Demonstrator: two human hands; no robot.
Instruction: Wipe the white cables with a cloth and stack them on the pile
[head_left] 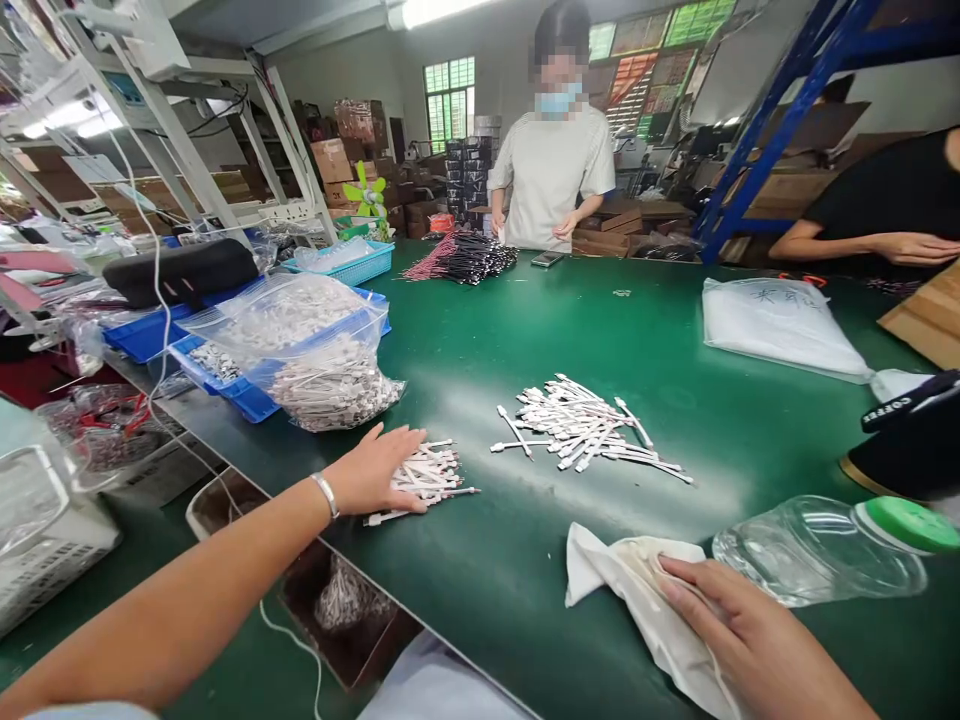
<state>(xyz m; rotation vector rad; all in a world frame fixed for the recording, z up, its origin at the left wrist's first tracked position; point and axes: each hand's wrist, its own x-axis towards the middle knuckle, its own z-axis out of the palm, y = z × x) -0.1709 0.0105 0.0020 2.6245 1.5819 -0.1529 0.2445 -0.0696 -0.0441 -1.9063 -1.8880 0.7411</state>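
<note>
White cables (427,478) lie in a small pile under the left hand (373,470), open and palm-down on a green workbench (495,640). The right hand (750,625), fingers extended, rests on a crumpled cloth (637,590) beside a clear plastic bottle (817,550). A second pile (585,430) lies mid-bench. At left, a clear bag (330,375) full of cables sits in a blue tray (240,395); another bag (345,600) lies in a bin below the bench edge.
</note>
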